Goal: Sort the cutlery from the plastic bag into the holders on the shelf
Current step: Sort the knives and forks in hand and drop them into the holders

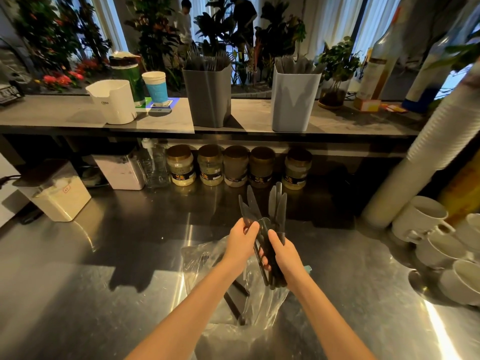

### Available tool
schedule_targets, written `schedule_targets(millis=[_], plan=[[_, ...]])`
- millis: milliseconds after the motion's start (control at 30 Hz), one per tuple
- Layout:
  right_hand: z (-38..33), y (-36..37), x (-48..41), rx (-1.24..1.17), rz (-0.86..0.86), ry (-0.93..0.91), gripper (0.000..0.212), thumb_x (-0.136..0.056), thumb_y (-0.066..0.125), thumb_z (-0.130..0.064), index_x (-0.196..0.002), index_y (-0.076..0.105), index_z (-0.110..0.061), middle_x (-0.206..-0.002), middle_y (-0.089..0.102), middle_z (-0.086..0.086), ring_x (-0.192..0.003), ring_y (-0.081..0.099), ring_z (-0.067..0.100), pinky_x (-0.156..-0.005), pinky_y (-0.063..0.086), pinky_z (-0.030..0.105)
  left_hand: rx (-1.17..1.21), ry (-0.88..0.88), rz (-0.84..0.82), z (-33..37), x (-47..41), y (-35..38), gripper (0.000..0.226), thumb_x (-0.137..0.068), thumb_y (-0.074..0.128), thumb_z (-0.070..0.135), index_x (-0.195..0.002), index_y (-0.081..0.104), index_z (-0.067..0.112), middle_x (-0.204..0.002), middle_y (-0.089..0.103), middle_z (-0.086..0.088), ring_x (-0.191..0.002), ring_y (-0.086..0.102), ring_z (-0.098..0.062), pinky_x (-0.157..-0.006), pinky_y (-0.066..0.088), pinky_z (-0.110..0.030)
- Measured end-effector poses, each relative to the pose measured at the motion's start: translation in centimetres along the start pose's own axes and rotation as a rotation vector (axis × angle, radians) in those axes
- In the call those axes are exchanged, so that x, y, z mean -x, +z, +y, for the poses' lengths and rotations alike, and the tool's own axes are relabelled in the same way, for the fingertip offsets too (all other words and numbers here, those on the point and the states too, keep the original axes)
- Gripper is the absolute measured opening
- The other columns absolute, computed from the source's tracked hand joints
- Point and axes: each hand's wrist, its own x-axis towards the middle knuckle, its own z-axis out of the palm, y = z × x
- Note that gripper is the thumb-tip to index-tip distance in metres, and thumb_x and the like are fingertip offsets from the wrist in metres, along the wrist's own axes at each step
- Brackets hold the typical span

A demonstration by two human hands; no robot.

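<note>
I have a bunch of black knives (270, 216) in both hands, just above the bag (202, 258). They look like thin plastic, so I think they are very light and a bit bendy. They are smooth too, and a loose bunch like this could fan out and slip. The tips already spread apart at the top. The best place to hold them is low down on the handles, all squeezed together, not by the blades. My right hand (285, 253) is wrapped round the handles, thumb on top and fingers curled under, and it carries most of the bunch. My left hand (241, 242) pinches one or two knives on the left side of the bunch with its thumb and fingers. I think it is pulling them straight or picking them out. Both arms reach forward over the bag, wrists close together, with the knives pointing up and away from me. More dark pieces lie inside the bag, under my hands. The holders stand well beyond the bag, up on the shelf (78, 118): a dark holder (207, 100) straight ahead, a pale holder (293, 100) to its right, and a white holder (114, 102) to the left. The pale one looks like it has knives in it, so that is where I would take these.
</note>
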Motion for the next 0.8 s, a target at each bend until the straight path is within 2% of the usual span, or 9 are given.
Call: schedule_targets(millis=[100,167,300,467,533,600,667,733,800], plan=[[-0.2,0.0,0.4,-0.056,0.007,-0.065,0.027,-0.095,0.05,-0.036,-0.108,0.06,-0.014,-0.09,0.067,0.005,-0.078,0.065,0.015,-0.061,0.05,0.02,0.025,0.014,-0.014,0.0,0.2,0.2,0.01,-0.094,0.056,0.023,-0.091,0.058,0.014,-0.081,0.065,0.0,-0.076,0.065,-0.007,-0.064,0.054,-0.018],[-0.2,0.1,0.4,-0.061,0.019,-0.08,0.023,-0.095,0.052,-0.034,-0.106,0.06,-0.016,-0.093,0.068,0.005,-0.084,0.065,0.016,-0.066,0.051,0.021,0.034,-0.013,-0.007,-0.1,0.1,0.3,0.009,-0.093,0.058,0.021,-0.094,0.059,0.012,-0.082,0.065,-0.001,-0.076,0.065,-0.007,-0.059,0.052,-0.015],[0.4,0.0,0.3,0.001,0.071,-0.089,0.021,-0.094,0.053,-0.032,-0.109,0.058,-0.018,-0.099,0.067,0.007,-0.091,0.065,0.019,-0.075,0.053,0.025,0.089,-0.129,0.034,-0.5,-0.3,0.3,0.01,-0.096,0.053,0.019,-0.103,0.056,0.012,-0.085,0.063,-0.001,-0.08,0.063,-0.011,-0.061,0.05,-0.019],[0.7,-1.0,0.0,0.07,0.126,-0.092,0.018,-0.094,0.055,-0.031,-0.107,0.056,-0.019,-0.092,0.064,0.004,-0.084,0.062,0.015,-0.067,0.048,0.021,0.073,-0.171,0.003,-0.7,-0.4,0.2,0.011,-0.099,0.045,0.023,-0.1,0.05,0.013,-0.074,0.048,-0.001,-0.064,0.048,-0.009,-0.06,0.054,-0.026],[0.6,-1.0,0.0,0.132,0.141,-0.115,0.02,-0.093,0.055,-0.031,-0.109,0.056,-0.019,-0.094,0.062,0.0,-0.086,0.06,0.011,-0.066,0.046,0.019,0.049,-0.163,-0.016,-0.5,-0.5,0.3,0.011,-0.099,0.044,0.021,-0.093,0.049,0.014,-0.072,0.047,0.0,-0.064,0.048,-0.009,-0.055,0.048,-0.02],[0.5,-0.8,0.1,0.169,0.134,-0.102,0.018,-0.095,0.05,-0.034,-0.103,0.056,-0.019,-0.088,0.061,-0.001,-0.08,0.059,0.01,-0.063,0.045,0.018,0.027,-0.136,-0.024,-0.2,-0.5,0.6,0.012,-0.098,0.045,0.018,-0.088,0.047,0.016,-0.068,0.047,0.001,-0.061,0.048,-0.008,-0.053,0.041,-0.018],[0.4,-0.5,0.3,0.133,0.102,-0.044,0.037,-0.097,0.036,-0.045,-0.088,0.055,-0.015,-0.072,0.056,0.001,-0.063,0.054,0.01,-0.054,0.043,0.016,-0.017,-0.101,-0.022,-0.2,-0.7,0.8,0.015,-0.098,0.044,0.017,-0.084,0.047,0.018,-0.068,0.049,0.002,-0.061,0.049,-0.008,-0.054,0.041,-0.019],[0.2,-0.3,0.5,-0.028,0.059,0.058,0.055,-0.096,0.024,-0.054,-0.074,0.052,-0.011,-0.056,0.046,0.001,-0.046,0.041,0.01,-0.041,0.036,0.017,-0.065,-0.067,-0.019,-0.1,-0.8,0.9,0.016,-0.097,0.045,0.016,-0.081,0.048,0.017,-0.07,0.05,0.001,-0.067,0.05,-0.011,-0.061,0.043,-0.022],[0.3,-0.5,0.5,-0.158,0.037,0.123,0.06,-0.097,0.021,-0.056,-0.068,0.049,-0.011,-0.05,0.041,0.0,-0.039,0.035,0.01,-0.038,0.032,0.019,-0.06,-0.044,-0.038,-0.1,-0.8,0.9,0.015,-0.095,0.048,0.017,-0.082,0.051,0.013,-0.071,0.049,-0.002,-0.071,0.05,-0.016,-0.065,0.043,-0.026]])
